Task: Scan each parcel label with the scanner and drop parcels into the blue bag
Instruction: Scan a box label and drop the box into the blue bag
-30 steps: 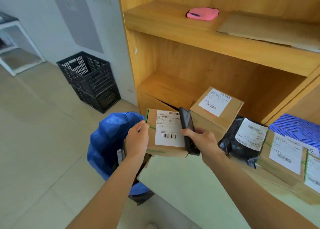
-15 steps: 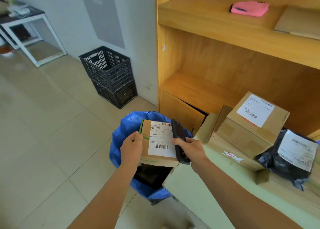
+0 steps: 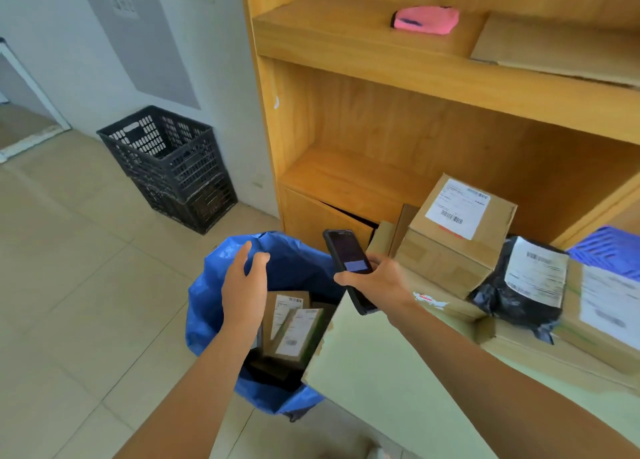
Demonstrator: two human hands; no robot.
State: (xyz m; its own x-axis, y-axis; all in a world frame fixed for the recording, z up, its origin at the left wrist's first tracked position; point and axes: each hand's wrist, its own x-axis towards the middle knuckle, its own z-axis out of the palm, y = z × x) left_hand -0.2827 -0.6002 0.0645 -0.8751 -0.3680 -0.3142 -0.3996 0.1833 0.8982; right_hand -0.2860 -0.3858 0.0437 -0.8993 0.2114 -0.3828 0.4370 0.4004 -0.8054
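Now the left hand [image 3: 244, 287] is held spread above the blue bag [image 3: 207, 306], empty, while the scanner [image 3: 348, 268] is gripped clear by the right hand [image 3: 379, 282]

The bag [image 3: 211, 306] is bright blue. Boxes [image 3: 460, 230] are plain brown cardboard with white labels printed in black barcodes. The scanner [image 3: 348, 268] is black, its screen showing a pale blue band. A black pouch [image 3: 498, 295] carries a white label. The crate [image 3: 173, 164] is black lattice. The shelf [image 3: 381, 56] is honey-coloured wood; on it lies a pink cloth [image 3: 426, 20]. The counter [image 3: 381, 372] is pale green.
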